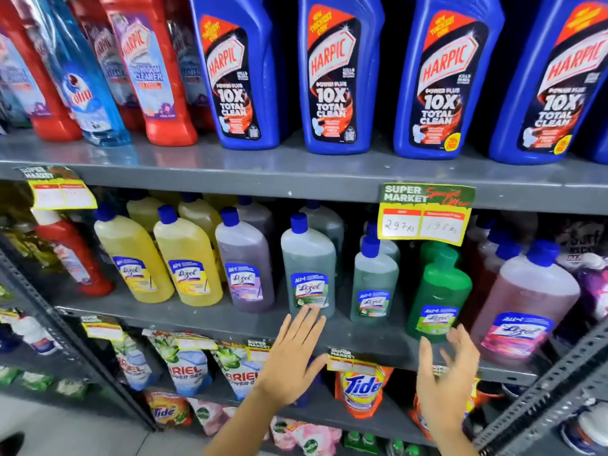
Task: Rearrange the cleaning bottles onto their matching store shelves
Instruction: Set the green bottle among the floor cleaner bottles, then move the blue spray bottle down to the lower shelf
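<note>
Blue Harpic bottles line the top shelf, with red Harpic bottles and a blue Colin bottle at its left. On the middle shelf stand Lizol bottles: yellow, purple, grey-green, a solid green one and pink. A lone red bottle stands at that shelf's left end. My left hand is open, fingertips just below the grey-green bottle. My right hand is open below the solid green bottle. Neither holds anything.
A yellow price tag hangs from the top shelf edge over the bottles behind it. Ariel pouches and a Tide pouch fill the lower shelf. A perforated metal upright slants across the right; another shelf unit stands at far left.
</note>
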`<state>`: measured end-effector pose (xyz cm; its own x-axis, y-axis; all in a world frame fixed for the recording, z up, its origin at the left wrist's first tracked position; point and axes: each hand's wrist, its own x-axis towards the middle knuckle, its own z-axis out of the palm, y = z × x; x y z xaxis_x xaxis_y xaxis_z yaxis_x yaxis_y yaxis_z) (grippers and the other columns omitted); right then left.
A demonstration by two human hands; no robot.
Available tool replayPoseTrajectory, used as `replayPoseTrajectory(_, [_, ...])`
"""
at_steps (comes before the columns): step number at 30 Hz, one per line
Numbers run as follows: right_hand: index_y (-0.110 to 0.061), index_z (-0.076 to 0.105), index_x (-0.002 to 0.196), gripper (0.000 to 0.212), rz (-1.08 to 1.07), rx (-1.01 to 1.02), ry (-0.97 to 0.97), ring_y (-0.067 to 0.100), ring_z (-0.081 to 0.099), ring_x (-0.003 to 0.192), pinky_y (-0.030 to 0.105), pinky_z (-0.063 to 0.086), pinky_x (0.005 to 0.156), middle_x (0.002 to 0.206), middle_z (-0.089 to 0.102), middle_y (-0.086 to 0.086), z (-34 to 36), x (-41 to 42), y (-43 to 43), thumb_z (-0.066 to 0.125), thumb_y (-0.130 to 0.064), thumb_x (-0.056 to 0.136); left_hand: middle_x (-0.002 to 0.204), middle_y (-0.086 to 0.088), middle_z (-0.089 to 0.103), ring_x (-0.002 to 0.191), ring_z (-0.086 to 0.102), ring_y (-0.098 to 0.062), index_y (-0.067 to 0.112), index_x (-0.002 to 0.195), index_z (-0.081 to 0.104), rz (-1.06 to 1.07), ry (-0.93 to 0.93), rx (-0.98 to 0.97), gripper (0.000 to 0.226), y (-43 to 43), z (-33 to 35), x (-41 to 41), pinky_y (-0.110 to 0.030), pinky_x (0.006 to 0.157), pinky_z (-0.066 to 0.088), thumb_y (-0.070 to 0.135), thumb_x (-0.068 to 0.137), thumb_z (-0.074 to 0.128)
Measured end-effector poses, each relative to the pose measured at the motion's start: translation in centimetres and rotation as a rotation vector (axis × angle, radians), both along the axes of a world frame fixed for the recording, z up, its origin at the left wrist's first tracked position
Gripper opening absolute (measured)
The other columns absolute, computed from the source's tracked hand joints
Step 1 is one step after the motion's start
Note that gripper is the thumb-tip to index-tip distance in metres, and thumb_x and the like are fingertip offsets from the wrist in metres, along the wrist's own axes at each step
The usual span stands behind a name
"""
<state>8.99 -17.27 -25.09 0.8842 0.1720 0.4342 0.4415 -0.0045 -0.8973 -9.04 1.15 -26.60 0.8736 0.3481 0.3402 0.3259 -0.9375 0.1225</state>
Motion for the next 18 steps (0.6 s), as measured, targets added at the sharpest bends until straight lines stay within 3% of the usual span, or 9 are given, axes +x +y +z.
replayPoseTrajectory(1, [-0.042,0.046,0.133,0.050,0.029,0.032,-0.076,0.017,0.055,0.118,0.018,0.046,0.099,0.127,0.044,-0.027,1.4,-1.1,0.3,0.061,-0.036,0.085,0.164,-0.003,0.011,0.150,0.005,-0.021,0.013,0.156,0.022,-0.014,-0.074,0.009,0.062,0.8,1.8,-1.0,-0.045,0.117,0.009,0.050,0.106,0.026])
replayPoseTrajectory(2, [-0.032,0.051,0.130,0.044,0.063,0.054,-0.153,0.024,0.058,0.112,0.016,0.047,0.095,0.125,0.045,-0.026,2.9,-2.1,0.8,0.058,-0.033,0.087,0.163,-0.004,0.014,0.150,0.007,-0.023,0.012,0.155,0.025,-0.029,-0.148,0.015,0.061,1.8,3.8,-2.1,-0.045,0.118,0.009,0.047,0.106,0.029])
replayPoseTrajectory(4, [-0.005,0.058,0.124,0.041,0.113,0.060,-0.310,0.034,0.059,0.102,0.015,0.045,0.091,0.122,0.053,-0.008,6.8,-4.2,2.4,0.054,-0.027,0.089,0.162,-0.008,0.019,0.149,0.013,-0.027,0.008,0.152,0.031,-0.033,-0.268,0.023,0.060,4.1,7.6,-4.9,-0.044,0.120,0.009,0.044,0.104,0.034])
replayPoseTrajectory(6, [0.004,0.059,0.118,0.036,0.167,0.108,-0.435,0.026,0.058,0.102,0.019,0.047,0.088,0.116,0.057,0.012,11.2,-7.0,5.6,0.053,-0.019,0.090,0.161,-0.012,0.022,0.148,0.016,-0.031,0.003,0.149,0.036,-0.018,-0.336,0.042,0.060,7.4,11.5,-8.4,-0.044,0.120,0.010,0.044,0.104,0.033])
replayPoseTrajectory(12, [0.003,0.057,0.118,0.030,0.194,0.264,-0.789,0.027,0.058,0.107,0.035,0.051,0.083,0.120,0.056,0.011,20.6,-16.5,16.7,0.054,-0.007,0.090,0.158,-0.017,0.026,0.148,0.017,-0.032,0.001,0.146,0.038,0.036,-0.471,0.256,0.062,18.4,21.6,-19.5,-0.048,0.119,0.013,0.045,0.104,0.030])
replayPoseTrajectory(18, [0.004,0.061,0.120,0.031,0.198,0.293,-0.785,0.027,0.061,0.101,0.030,0.051,0.081,0.120,0.058,0.011,25.6,-24.4,26.9,0.056,-0.007,0.091,0.159,-0.016,0.024,0.148,0.018,-0.031,0.000,0.148,0.036,0.111,-0.461,0.363,0.062,28.3,25.8,-29.4,-0.052,0.118,0.015,0.044,0.104,0.031])
